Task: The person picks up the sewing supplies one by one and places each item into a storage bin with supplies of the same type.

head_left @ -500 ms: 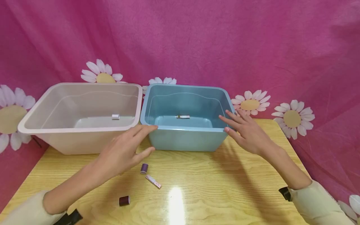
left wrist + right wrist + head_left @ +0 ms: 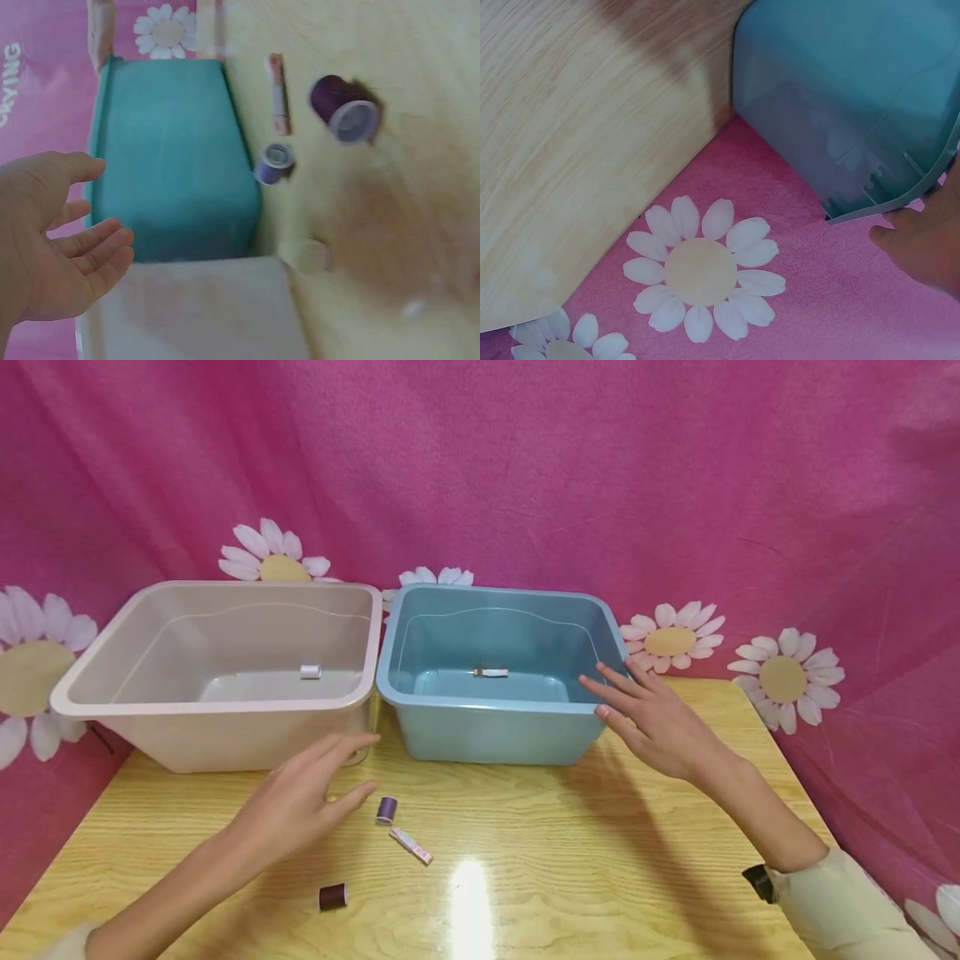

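Observation:
My left hand (image 2: 296, 797) hovers before the beige tub (image 2: 225, 739), thumb apart from its loosely extended fingers, nothing in it. A pale round thing (image 2: 311, 256) lies by that tub's corner, partly hidden by the fingertips in the head view. Just right of the hand are a purple thread spool (image 2: 386, 810) and a folded pinkish-white strip, like a tape measure (image 2: 411, 845). A dark maroon thread spool (image 2: 333, 897) lies nearer me. Fingers spread, my right hand (image 2: 663, 731) is at the right rim of the blue tub (image 2: 495, 731).
Inside the beige tub lies a white thread spool (image 2: 311, 672). A small white strip with a brownish end (image 2: 491, 672) lies in the blue tub. Both tubs stand side by side at the back of the wooden table (image 2: 570, 877), before a pink flowered cloth (image 2: 525, 468).
My left hand has drawn back left and down, away from the blue tub's front corner, baring the gap between the tubs. The right hand stays almost where it was.

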Demonstrator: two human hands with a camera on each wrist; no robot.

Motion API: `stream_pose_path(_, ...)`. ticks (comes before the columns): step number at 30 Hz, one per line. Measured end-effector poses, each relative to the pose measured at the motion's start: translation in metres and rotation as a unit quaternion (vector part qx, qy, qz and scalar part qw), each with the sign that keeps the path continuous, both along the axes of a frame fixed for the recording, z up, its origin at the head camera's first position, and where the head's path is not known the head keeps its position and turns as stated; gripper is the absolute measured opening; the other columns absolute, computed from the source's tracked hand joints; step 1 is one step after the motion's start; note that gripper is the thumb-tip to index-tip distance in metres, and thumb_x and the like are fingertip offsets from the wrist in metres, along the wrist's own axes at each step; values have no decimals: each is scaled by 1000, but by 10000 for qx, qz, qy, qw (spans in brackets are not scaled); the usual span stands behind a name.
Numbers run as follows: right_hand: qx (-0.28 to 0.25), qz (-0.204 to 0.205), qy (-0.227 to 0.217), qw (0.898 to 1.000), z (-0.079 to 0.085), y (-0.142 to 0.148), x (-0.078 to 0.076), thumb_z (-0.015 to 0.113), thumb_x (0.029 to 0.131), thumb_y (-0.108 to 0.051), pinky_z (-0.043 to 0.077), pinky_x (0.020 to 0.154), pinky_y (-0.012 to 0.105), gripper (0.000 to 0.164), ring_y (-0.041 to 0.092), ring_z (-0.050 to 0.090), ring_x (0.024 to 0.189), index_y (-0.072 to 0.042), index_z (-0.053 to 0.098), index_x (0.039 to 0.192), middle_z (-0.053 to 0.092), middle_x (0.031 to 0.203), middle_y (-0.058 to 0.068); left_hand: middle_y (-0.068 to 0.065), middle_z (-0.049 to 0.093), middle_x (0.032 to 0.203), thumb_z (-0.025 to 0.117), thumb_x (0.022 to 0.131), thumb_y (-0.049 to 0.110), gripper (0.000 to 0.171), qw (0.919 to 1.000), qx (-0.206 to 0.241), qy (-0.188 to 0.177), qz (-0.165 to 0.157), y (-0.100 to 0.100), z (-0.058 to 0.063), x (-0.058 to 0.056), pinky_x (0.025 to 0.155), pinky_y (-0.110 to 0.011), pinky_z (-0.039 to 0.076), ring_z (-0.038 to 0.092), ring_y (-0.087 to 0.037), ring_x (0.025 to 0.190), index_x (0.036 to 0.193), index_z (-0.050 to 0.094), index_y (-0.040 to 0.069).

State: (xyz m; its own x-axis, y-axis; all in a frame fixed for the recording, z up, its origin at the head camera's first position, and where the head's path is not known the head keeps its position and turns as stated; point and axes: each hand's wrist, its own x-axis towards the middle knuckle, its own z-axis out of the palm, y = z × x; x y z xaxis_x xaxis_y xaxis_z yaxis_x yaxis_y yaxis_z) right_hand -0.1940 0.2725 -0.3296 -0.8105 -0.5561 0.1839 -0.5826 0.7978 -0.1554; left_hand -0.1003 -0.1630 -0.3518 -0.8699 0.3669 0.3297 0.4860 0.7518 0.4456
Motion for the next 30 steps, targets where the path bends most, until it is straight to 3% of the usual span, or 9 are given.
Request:
stream_pose_path(6,-6,103,84,9999,-2,0,0,50,105,-32,14,117,56,49,43,17,147,-23,43,153,36,157,10,-10,65,124,78,87,11,47,9996,255,-62,35,-17,-24,-4,94,-50,50,61,-31,115,130,60,3)
stream_pose_path(11,5,251,114,9996,-2,-1,0,51,105,-29,12,118,54,49,42,20,146,-22,43,153,37,157,10,-15,65,119,78,86,6,44,9977,569,-313,172,-30,-42,-7,87,-49,53,63,-34,108,126,61,0)
stream_pose_path(15,33,266,87,9996,-1,-1,-1,52,105,-29,12,117,55,50,42,20,147,-22,42,153,37,157,10,-16,65,116,77,88,7,41,9931,811,-748,391,-37,-51,-9,83,-49,54,63,-35,103,124,61,-1)
stream_pose_path(21,87,424,178,9989,-1,1,-2,51,105,-26,12,118,54,49,41,21,147,-20,42,153,38,155,13,-19,64,117,75,89,9,39,9869,1002,-1091,640,-42,-64,-10,88,-53,52,62,-38,105,123,61,-3)
stream_pose_path(30,32,550,242,9982,-2,3,-3,54,104,-24,16,117,53,51,39,22,147,-20,43,153,40,155,10,-18,65,113,78,87,10,40,9887,883,-983,716,-43,-77,-11,86,-52,51,62,-35,101,120,62,-4)
